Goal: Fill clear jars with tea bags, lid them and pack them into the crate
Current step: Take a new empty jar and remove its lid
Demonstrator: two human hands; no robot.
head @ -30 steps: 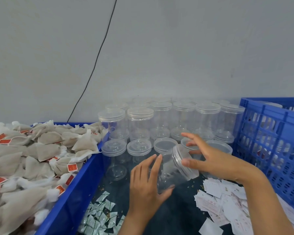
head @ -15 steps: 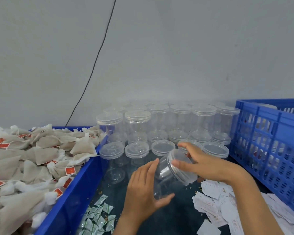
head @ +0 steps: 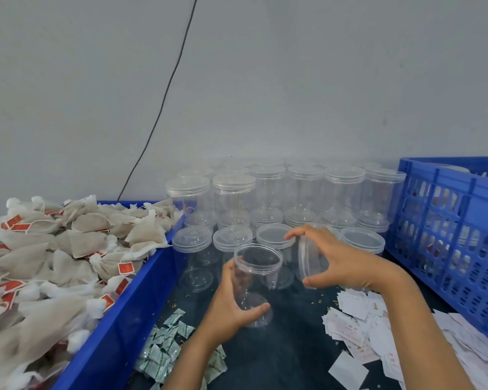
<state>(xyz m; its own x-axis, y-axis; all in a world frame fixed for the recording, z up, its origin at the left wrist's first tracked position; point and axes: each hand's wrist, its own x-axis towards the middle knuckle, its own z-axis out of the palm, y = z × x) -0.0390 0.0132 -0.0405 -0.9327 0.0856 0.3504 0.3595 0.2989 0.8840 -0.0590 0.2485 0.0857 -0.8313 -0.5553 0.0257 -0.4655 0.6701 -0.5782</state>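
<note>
Jar opened, filling step next.
L hand point(head: 231, 302) grips empty clear jar point(head: 252, 285); R hand point(head: 338, 261) pinches its lid point(head: 307, 257); next: park lid, grab tea bags point(head: 76, 249).

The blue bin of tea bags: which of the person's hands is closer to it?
Left. The left hand grips the open jar just beside the blue bin of tea bags; the right hand, holding the lid, is farther off, nearer the crate.
</note>
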